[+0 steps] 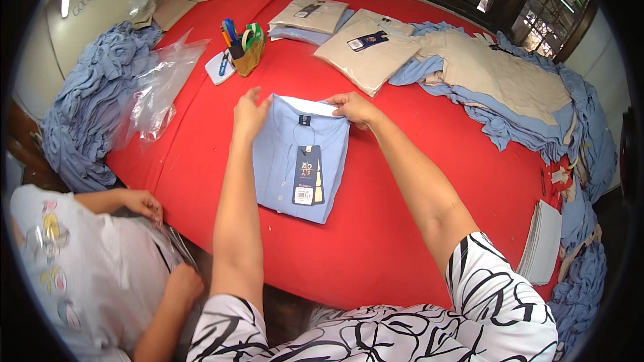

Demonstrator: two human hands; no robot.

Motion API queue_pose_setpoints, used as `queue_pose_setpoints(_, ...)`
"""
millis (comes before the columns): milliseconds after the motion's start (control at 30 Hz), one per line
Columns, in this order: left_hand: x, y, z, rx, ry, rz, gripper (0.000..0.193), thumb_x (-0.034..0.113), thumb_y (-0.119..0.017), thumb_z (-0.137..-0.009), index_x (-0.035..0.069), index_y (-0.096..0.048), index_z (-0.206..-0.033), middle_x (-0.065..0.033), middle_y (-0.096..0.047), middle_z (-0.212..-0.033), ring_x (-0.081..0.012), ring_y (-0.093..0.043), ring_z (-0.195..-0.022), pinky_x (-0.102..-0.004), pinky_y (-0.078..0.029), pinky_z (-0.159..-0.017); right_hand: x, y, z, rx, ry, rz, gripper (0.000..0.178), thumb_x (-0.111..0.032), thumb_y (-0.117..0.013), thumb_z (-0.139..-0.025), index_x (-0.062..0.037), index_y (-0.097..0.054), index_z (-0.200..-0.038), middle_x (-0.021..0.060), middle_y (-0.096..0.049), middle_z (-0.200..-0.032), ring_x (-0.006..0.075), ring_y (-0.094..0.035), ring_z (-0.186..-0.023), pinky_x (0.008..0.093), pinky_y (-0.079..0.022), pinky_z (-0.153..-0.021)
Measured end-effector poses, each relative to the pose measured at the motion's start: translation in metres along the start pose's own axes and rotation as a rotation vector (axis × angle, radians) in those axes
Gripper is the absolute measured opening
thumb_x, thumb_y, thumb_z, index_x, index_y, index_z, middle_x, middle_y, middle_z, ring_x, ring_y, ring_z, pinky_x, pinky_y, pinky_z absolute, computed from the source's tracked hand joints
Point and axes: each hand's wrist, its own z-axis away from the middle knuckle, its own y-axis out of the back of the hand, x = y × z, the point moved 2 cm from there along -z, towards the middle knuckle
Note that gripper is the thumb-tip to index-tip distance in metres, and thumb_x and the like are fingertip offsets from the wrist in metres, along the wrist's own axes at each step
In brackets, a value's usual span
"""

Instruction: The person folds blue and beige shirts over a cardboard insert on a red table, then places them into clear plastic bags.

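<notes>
A folded light blue shirt lies on the red-covered table in front of me, its buttons and neckline facing up. A dark hang tag on a string rests on it. Along the shirt's far edge shows a white strip, perhaps a card inside. My left hand is closed at the far left corner of the shirt, partly hiding its fingertips' hold. At the far right corner, my right hand pinches the edge, thumb and fingers together.
Packed beige garments lie beyond the shirt, with loose blue and beige garments at right. Clear plastic bags and a blue garment heap are left. A pen holder stands behind. A co-worker's hands handle clear plastic at lower left.
</notes>
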Motion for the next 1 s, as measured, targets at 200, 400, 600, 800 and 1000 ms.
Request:
queue_pose_setpoints(200,0.072,-0.027,0.128,-0.180,-0.041,-0.431,0.074,0.044,-0.074,-0.078,0.006,-0.050,-0.137,-0.0191,-0.050,-0.133,-0.0371,-0.050,-0.118,-0.0490,-0.041,-0.097,-0.010,0.005,-0.053,0.051,-0.032,0.231,0.039,0.007,-0.058,-0.084,-0.0044,-0.068,-0.119,0.0059,-0.069,-0.086,0.0092,-0.046,-0.053,0.0281,-0.033,-0.043)
queue_pose_setpoints(400,0.056,-0.049,0.111,-0.072,-0.123,-0.501,0.064,0.016,-0.066,-0.075,0.010,-0.052,-0.137,-0.0190,-0.047,-0.135,-0.0377,-0.046,-0.120,-0.0486,-0.035,-0.102,-0.040,0.003,-0.084,0.066,-0.039,0.321,0.036,0.006,-0.060,-0.083,-0.0062,-0.071,-0.115,0.0130,-0.071,-0.100,0.0210,-0.064,-0.088,0.0320,-0.051,-0.077)
queue_pose_setpoints(600,0.050,-0.064,0.106,-0.073,-0.079,-0.547,0.055,0.009,-0.057,-0.081,0.005,-0.054,-0.135,-0.0203,-0.044,-0.141,-0.0367,-0.044,-0.123,-0.0486,-0.033,-0.105,-0.030,0.037,-0.070,0.386,0.198,0.708,0.028,-0.006,-0.064,-0.078,-0.0088,-0.074,-0.103,0.0172,-0.070,-0.104,0.0345,-0.064,-0.100,0.0403,-0.050,-0.091)
queue_pose_setpoints(800,0.049,-0.067,0.137,0.007,-0.162,-0.619,0.071,0.039,-0.069,-0.082,-0.001,-0.049,-0.137,-0.0182,-0.041,-0.145,-0.0364,-0.038,-0.129,-0.0489,-0.027,-0.108,-0.037,0.197,0.062,1.266,-0.093,0.969,0.051,-0.032,-0.077,-0.077,-0.0066,-0.059,-0.117,0.0168,-0.058,-0.120,0.0382,-0.049,-0.119,0.0538,-0.038,-0.097)
queue_pose_setpoints(1000,0.056,-0.080,0.123,-0.053,-0.274,-0.569,0.080,0.046,-0.072,-0.080,0.001,-0.045,-0.140,-0.0184,-0.042,-0.145,-0.0368,-0.040,-0.128,-0.0500,-0.027,-0.108,0.002,0.341,0.166,0.989,0.136,0.777,0.023,-0.024,-0.071,-0.082,-0.0053,-0.066,-0.094,0.0146,-0.066,-0.100,0.0379,-0.056,-0.104,0.0519,-0.043,-0.087)
